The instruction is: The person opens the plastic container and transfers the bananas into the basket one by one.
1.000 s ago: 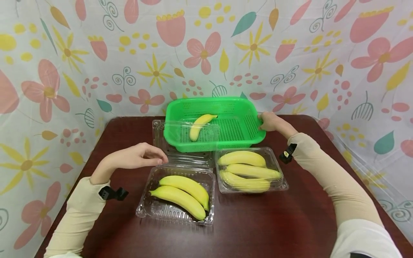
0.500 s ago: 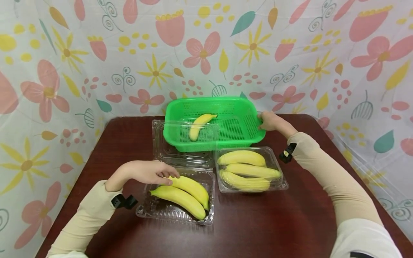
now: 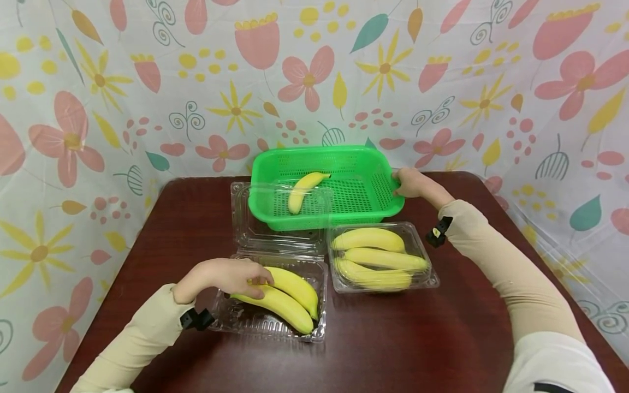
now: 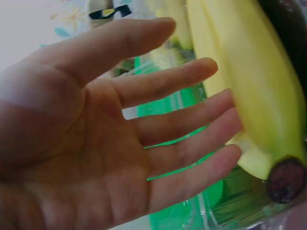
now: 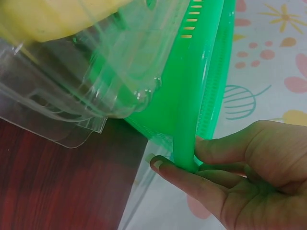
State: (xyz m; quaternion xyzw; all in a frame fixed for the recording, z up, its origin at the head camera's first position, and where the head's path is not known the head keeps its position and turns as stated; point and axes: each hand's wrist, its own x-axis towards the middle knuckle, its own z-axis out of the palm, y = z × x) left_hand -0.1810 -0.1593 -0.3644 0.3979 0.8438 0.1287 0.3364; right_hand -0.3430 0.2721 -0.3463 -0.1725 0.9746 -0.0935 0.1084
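Observation:
My left hand (image 3: 236, 277) is over the open clear clamshell box (image 3: 265, 329), its fingers spread just above the two bananas (image 3: 282, 305) lying in it. In the left wrist view the fingers (image 4: 187, 115) are nearly straight and the fingertips come right up to a banana (image 4: 259, 81). At the back, my right hand (image 3: 414, 184) holds the right rim of the green basket (image 3: 344, 221). Thumb and fingers pinch that basket rim (image 5: 187, 115) in the right wrist view. A single banana (image 3: 301, 194) lies inside the basket.
A closed clear clamshell box (image 3: 422, 278) with several bananas stands right of the open one. The open box's raised lid (image 3: 255, 229) leans back over the basket's front left. Behind the dark red table (image 3: 393, 338) hangs a flowered curtain (image 3: 314, 71).
My left hand has moved right and toward me, from the box's hinge edge to over the bananas. The right hand has stayed on the basket rim.

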